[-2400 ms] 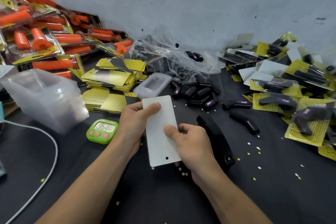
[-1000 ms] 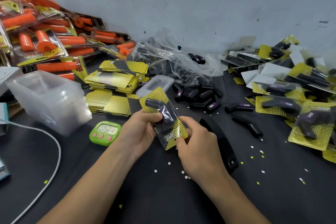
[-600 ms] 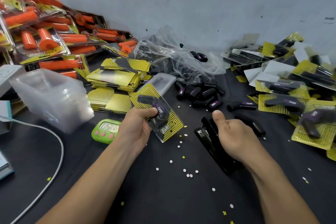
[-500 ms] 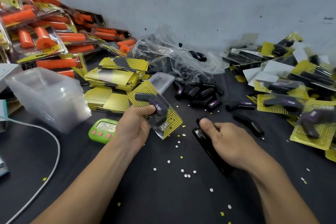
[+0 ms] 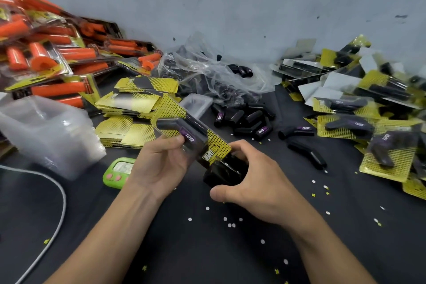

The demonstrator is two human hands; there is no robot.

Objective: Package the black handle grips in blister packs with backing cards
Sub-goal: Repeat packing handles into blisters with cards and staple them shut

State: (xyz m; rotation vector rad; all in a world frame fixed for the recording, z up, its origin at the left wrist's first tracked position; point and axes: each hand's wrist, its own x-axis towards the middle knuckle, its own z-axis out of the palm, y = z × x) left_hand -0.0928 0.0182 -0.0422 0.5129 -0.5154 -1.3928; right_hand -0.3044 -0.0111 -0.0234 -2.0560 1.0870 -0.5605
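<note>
My left hand (image 5: 159, 163) grips a blister pack (image 5: 191, 131) with a yellow dotted backing card and a black handle grip marked TAPER inside. The pack's lower corner sits in the mouth of a black stapler (image 5: 224, 172), which my right hand (image 5: 255, 182) grips from the right with thumb below and fingers over the top. Loose black handle grips (image 5: 244, 117) lie in a heap behind. A stack of yellow backing cards (image 5: 136, 101) and nested clear blister shells (image 5: 46, 131) stand at the left.
Finished black-grip packs (image 5: 368, 117) pile up at the right; orange-grip packs (image 5: 50, 53) at the back left. A crumpled plastic bag (image 5: 207, 71) lies at the back. A green timer (image 5: 119, 172) and white cable (image 5: 57, 203) sit at the left. Paper dots litter the black table (image 5: 207, 249).
The white card side was turned over to show the grip. My right hand let go of the pack, picked up the stapler and brought it onto the pack's lower corner.
</note>
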